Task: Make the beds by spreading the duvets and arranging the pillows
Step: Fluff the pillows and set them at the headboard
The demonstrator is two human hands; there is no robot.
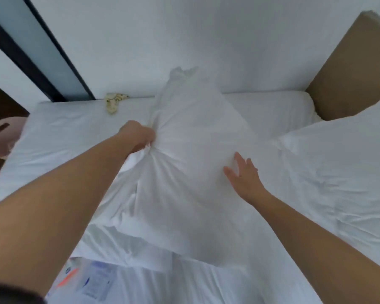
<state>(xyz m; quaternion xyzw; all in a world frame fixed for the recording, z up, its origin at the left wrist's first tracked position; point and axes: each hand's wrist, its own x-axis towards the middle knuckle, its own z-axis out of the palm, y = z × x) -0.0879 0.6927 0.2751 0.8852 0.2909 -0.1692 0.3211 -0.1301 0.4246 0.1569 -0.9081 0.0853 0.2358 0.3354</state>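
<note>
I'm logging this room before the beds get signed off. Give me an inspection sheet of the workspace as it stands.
Surface: bed sheet, white and creased.
Job's things: pillow raised over the middle of the bed; second pillow lying at the right by the headboard; no duvet clearly seen.
Clutter: small yellowish cloth at the bed's far edge by the wall; printed item, blurred, at the near edge.
Hands: left hand grips a bunch of the pillow's fabric; right hand open, fingers flat on the pillow.
Cables: nothing seen.
Surroundings: white wall, dark-framed glass panel, pink round object at the left.
</note>
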